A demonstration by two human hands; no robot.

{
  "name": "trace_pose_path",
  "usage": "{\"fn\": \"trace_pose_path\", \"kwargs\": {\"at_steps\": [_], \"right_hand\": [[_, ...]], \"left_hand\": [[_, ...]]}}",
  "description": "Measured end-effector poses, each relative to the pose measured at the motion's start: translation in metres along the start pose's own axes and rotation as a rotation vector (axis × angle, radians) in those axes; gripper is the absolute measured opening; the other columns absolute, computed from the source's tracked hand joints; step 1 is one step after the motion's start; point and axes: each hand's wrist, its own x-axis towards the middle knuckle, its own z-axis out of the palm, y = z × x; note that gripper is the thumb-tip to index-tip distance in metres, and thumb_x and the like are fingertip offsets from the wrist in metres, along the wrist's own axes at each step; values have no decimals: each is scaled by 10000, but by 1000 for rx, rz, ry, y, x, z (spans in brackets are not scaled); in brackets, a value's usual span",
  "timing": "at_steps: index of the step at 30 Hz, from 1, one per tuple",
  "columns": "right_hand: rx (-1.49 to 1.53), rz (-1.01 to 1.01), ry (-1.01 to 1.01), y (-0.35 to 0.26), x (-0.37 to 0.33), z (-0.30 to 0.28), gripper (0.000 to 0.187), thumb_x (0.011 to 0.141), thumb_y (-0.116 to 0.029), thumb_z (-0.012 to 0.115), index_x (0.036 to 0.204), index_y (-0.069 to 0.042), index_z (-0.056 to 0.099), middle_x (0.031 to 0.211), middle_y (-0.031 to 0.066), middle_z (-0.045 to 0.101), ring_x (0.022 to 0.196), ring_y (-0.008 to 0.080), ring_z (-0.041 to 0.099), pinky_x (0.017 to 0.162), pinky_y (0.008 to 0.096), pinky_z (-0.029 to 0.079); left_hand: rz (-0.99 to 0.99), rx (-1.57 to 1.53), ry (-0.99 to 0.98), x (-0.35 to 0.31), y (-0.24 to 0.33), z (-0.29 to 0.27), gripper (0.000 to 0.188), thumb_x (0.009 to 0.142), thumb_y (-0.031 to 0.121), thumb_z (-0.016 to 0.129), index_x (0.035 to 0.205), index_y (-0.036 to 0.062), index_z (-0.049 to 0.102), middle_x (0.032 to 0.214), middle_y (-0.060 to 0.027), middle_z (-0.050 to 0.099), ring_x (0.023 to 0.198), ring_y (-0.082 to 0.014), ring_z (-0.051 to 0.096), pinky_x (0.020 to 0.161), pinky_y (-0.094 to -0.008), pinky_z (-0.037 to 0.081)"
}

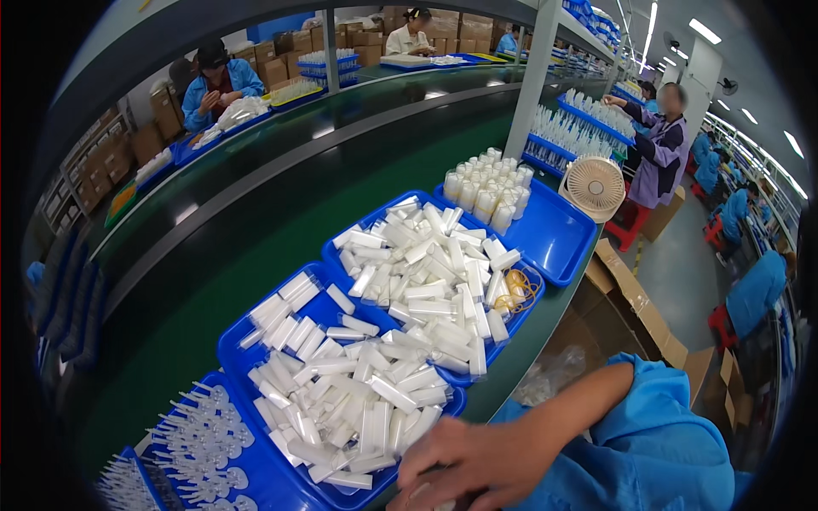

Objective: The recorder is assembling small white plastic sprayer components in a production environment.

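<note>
My right hand [477, 464] is at the lower edge, by the near corner of a blue tray [228, 353]. Its fingers are curled, and a bit of something pale shows under them; most of it is hidden. My left hand is out of view. The near tray holds a heap of small white oblong pieces [341, 400] in clear wrap. A second blue tray [334, 255] behind it is heaped with the same wrapped pieces [434, 272]. Yellow rubber bands [518, 291] lie at that tray's right side.
Clear stemmed plastic parts [200, 443] stand in blue trays at lower left. Bundled white cylinders [490, 187] stand in a far blue tray [558, 230], beside a beige fan [594, 189]. A green conveyor [281, 217] runs behind; an open cardboard box [630, 289] is at right. Co-workers sit beyond.
</note>
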Motion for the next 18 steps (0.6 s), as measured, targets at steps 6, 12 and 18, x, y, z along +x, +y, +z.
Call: {"fn": "trace_pose_path", "kwargs": {"at_steps": [6,12,18], "right_hand": [[-1090,508,547,48,-83,-95,264,748,-185,661,989,-114,580,1026,87,542,991,271,491,815,388,328],[-1125,843,540,82,-121,-112,133,737,-192,650,845,-142,591,918,49,516,941,239,478,779,378,296],[-1128,865,497,93,-123,-114,94,743,-170,640,793,-124,575,866,44,534,916,238,490,778,394,299]], "left_hand": [[189,-73,106,21,4,20,554,697,42,729,1158,17,423,844,-153,564,731,-255,594,585,-298,494],[64,-110,225,27,16,24,612,718,4,692,1220,13,343,657,-95,502,561,-176,528,488,-248,460],[81,-161,248,30,13,26,566,702,8,702,1164,18,376,697,-59,484,602,-168,517,589,-299,489]]}}
